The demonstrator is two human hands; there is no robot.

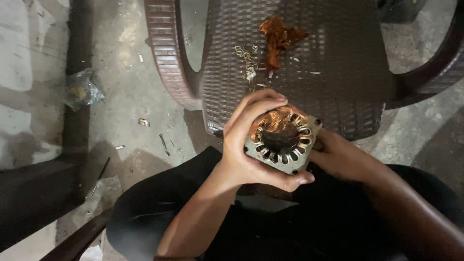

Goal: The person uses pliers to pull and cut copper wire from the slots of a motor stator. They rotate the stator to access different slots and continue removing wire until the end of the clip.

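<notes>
Head view: left hand [246, 145] and right hand [338, 154] clasp a stator [282, 142], likely heavy, rigid; grip its metal rim at 6 o'clock, not its wire.

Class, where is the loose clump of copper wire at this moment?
In the head view, the copper wire clump lies at top centre on the brown woven chair seat, beyond the motor stator held in both hands.

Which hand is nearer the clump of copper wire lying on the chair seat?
Left. The left hand curls over the motor stator, fingertips just below the copper wire clump. The right hand holds the stator's lower right side, farther away.
</notes>
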